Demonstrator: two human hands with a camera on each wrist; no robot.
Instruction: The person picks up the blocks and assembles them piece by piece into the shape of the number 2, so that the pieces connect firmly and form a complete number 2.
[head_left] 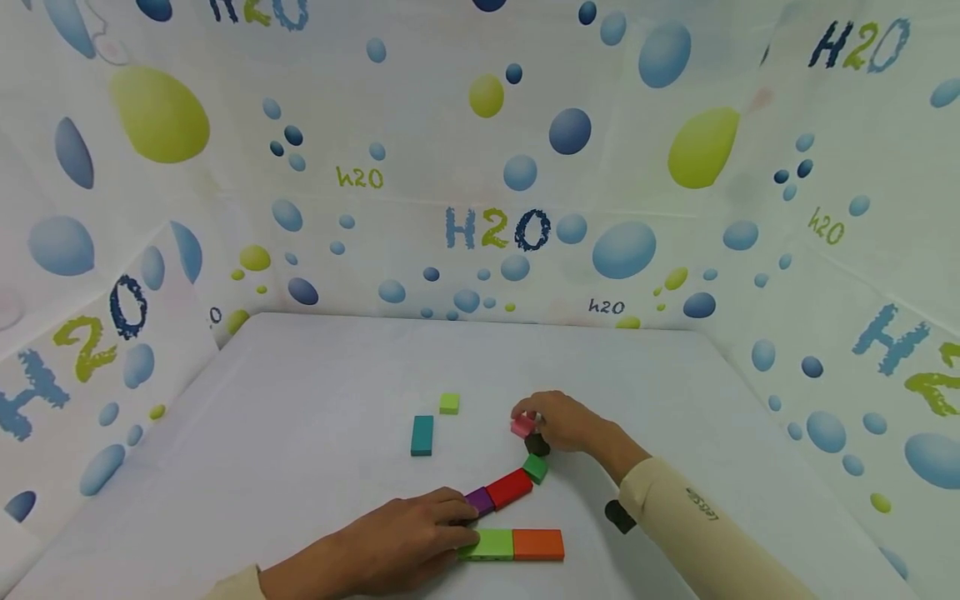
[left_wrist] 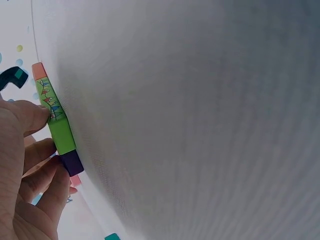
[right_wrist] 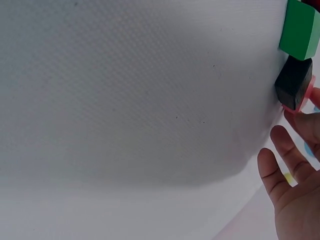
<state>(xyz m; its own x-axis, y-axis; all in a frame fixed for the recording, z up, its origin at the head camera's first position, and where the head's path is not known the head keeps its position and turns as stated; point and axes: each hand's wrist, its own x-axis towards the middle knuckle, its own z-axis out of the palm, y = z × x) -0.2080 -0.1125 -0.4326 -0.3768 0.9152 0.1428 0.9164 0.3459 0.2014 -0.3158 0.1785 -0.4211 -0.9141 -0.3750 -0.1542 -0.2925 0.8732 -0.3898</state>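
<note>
My left hand [head_left: 408, 533] holds the near end of a bent row of blocks. Its thumb is against a lime green block [head_left: 491, 544] with a flag pattern on its side, and its fingertips touch a purple block [head_left: 480, 501]. The blocks under the palm are hidden in the head view; another lime green block [left_wrist: 62, 135] shows between thumb and fingers in the left wrist view. My right hand [head_left: 566, 421] pinches a pink block [head_left: 522, 426] against a black block [right_wrist: 294, 80]; its other fingers are spread. A green block [right_wrist: 300, 30] adjoins the black one.
A red block [head_left: 510, 489] lies between the purple and green blocks. An orange block [head_left: 537, 544] ends the near row. A teal block [head_left: 422, 435] and a small lime block [head_left: 449, 403] lie apart, farther off. Another black block [head_left: 619, 517] sits beside the right sleeve.
</note>
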